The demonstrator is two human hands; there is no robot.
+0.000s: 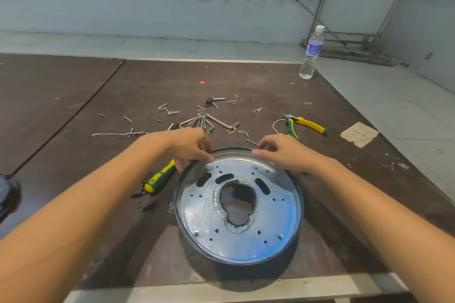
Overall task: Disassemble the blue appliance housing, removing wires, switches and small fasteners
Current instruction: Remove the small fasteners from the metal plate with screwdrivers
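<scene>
Blue housing (pixel 275 216) sits on the worktop (pixel 246 81), with both grips at its far rim.
The left grip (pixel 194 147) and the right grip (pixel 283 155) each curl fingers over that rim, seemingly pinching it, though motion blur hides the contact. A screwdriver (pixel 160 177) lies just left of the left grip. The pliers (pixel 305 125) lie beyond the right grip, and loose screws (pixel 170 112) and hex keys (pixel 209 122) lie beyond both.
</scene>
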